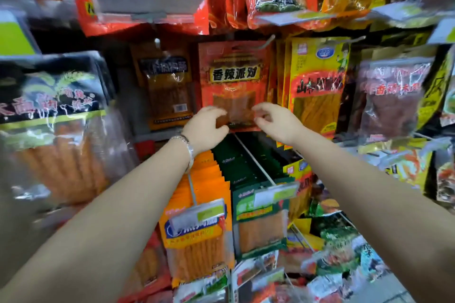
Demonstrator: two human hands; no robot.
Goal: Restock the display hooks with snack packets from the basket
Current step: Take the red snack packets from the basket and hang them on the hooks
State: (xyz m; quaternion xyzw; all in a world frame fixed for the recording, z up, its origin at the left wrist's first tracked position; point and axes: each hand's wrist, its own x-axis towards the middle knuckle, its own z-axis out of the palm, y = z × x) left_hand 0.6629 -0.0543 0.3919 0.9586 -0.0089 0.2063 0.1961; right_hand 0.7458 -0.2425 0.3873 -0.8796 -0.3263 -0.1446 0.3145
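A red-orange snack packet (234, 81) with a yellow label hangs upright in the middle of the display, its top at a metal hook (269, 39). My left hand (206, 128) grips its lower left corner with curled fingers. My right hand (275, 119) pinches its lower right corner. Both arms reach forward over the lower rows. No basket is in view.
Packed rows hang on long hooks below my wrists: orange packets (199, 226) and green packets (258, 214) with price tags in front. A yellow packet (317, 81) hangs right of the red one, a brown packet (167, 86) left. Large bags (54, 115) crowd the left side and top.
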